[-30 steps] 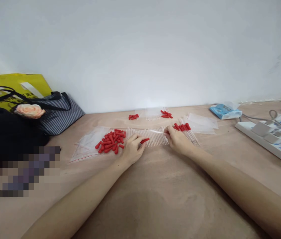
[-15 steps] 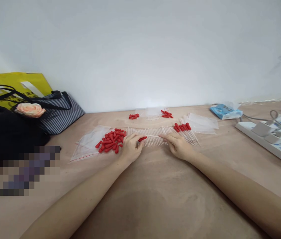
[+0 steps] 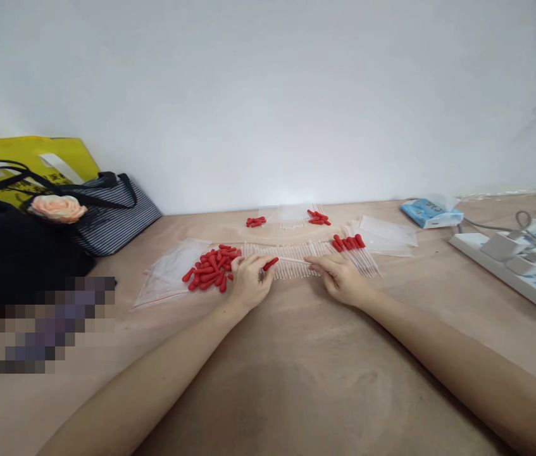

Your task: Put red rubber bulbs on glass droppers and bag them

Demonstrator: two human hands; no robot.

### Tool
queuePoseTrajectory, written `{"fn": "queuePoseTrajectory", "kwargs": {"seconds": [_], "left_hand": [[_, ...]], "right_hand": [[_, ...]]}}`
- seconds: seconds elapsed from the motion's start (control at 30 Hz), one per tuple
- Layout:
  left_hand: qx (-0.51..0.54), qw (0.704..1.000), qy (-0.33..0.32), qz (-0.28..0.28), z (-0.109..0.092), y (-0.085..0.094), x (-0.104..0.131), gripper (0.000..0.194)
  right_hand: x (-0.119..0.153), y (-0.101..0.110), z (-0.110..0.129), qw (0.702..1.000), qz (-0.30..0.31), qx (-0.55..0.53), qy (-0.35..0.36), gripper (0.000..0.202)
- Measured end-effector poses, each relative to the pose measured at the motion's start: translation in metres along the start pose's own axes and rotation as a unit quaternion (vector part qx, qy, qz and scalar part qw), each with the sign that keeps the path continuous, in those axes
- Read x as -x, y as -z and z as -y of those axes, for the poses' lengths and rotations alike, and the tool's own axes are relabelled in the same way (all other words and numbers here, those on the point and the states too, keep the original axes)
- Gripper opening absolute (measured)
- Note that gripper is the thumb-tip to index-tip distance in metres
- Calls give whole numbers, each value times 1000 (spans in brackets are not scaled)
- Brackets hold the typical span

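My left hand (image 3: pixel 251 278) is closed on a red rubber dropper bulb (image 3: pixel 270 263), its narrow end hidden by the fingers or angled toward the tube. Between thumb and fingers, my right hand (image 3: pixel 336 276) pinches a thin clear dropper tube (image 3: pixel 291 260) that reaches left to the bulb; I cannot tell whether it sits inside. Beneath both hands lies a row of clear tubes (image 3: pixel 296 271). Loose red bulbs (image 3: pixel 211 269) are heaped just left of my left hand. Beyond my right hand, several droppers with red bulbs (image 3: pixel 349 242) lie side by side.
Clear zip bags (image 3: pixel 168 272) lie at left, and more plastic bags (image 3: pixel 386 237) at right. By the wall are two small red bulb piles. A striped bag (image 3: pixel 116 218) stands left; a blue tissue pack (image 3: pixel 431 213) and a power strip (image 3: pixel 509 269) with plugs are right.
The bulb in my left hand has tilted and shifted slightly left. My right hand holds the tube in nearly the same place.
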State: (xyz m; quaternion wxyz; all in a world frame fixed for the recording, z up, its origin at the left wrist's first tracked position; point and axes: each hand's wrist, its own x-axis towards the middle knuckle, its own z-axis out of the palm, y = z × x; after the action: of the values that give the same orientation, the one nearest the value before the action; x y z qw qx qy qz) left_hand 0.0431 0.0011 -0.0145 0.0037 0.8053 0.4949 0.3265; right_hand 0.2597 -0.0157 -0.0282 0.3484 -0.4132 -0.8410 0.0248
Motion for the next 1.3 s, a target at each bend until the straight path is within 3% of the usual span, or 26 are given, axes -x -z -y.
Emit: {"fn": "queuePoseTrajectory", "kwargs": {"seconds": [0.5,0.73,0.9,1.07,1.3], "left_hand": [[17,999,-40,-2,4,-3,1,19],[-14,991,-129,7,4,-5,5,19],[-30,982,-184,-19,1,-3,5,19],[-69,963,-250,-73,-2,-1,5,20],[-75,955,-272,-95,-3,-3,5,18]], "right_hand": [[-2,0,3,999,23,-5,33,34],[-5,1,8,979,11,191,74,28],[-4,1,7,963,-2,242,122,26],[-3,-3,4,959,-54,243,139,22],[-4,-4,9,957,-66,237,152,17]]}}
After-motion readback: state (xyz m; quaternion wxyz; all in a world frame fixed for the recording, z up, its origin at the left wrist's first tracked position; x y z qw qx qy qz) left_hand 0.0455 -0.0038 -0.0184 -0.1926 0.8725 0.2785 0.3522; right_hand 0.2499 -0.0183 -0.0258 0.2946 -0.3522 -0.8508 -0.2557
